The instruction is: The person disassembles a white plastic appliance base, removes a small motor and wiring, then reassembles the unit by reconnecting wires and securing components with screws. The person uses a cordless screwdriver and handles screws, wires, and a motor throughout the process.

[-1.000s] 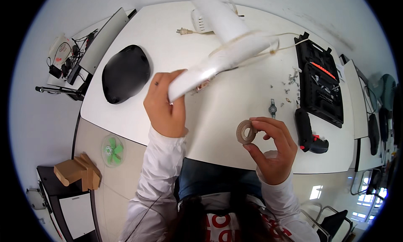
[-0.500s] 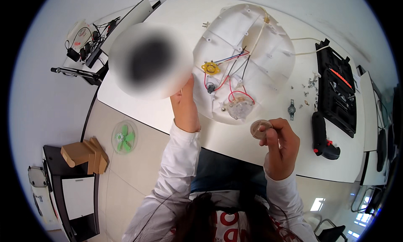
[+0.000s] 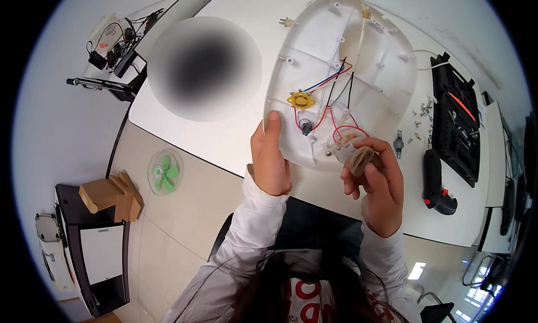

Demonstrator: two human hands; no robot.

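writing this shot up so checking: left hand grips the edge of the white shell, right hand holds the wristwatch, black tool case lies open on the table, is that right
Not quite: the head view shows the right hand holding a brown ring, not the wristwatch. The rest of your statement stands.

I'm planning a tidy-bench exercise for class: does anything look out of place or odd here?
Yes: loose screws lie scattered on the table, left of the open tool case, not gathered in anything, so some could get lost. No spill shows, nor obvious damage to the shell.
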